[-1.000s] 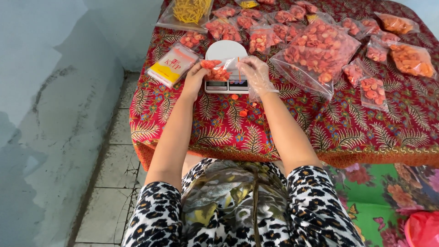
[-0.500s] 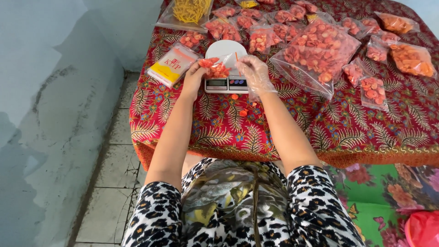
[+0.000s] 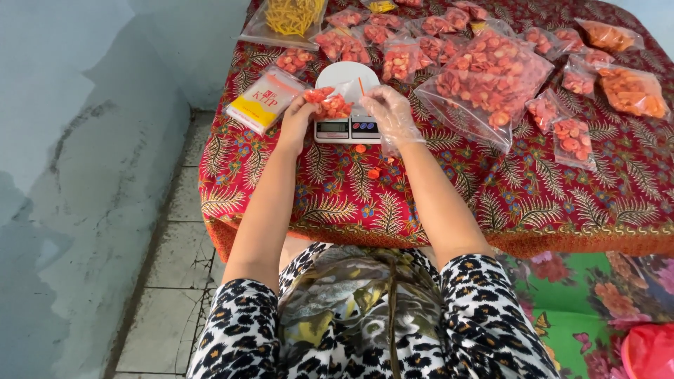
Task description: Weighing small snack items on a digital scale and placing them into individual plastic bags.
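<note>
- One small clear plastic bag of orange-red snacks (image 3: 331, 105), pinched by the left hand (image 3: 298, 119) fingers above one white digital kitchen scale (image 3: 345, 105).
- Gloved right hand (image 3: 388, 112): fingers seemingly nipping one thin orange strip (image 3: 361, 86).
- Two loose orange pieces (image 3: 366, 160) on the red patterned desk (image 3: 435, 189).

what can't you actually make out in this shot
- Scale readout: head view, digits too small.
- Small bag of orange pieces: open or sealed is unclear; the left hand covers its edge.
- Right hand: wears a clear glove; what its fingertips pinch is too small to tell.
- Table far side: bags cut off by the top edge.
- Scale plate: partly hidden by both hands.
</note>
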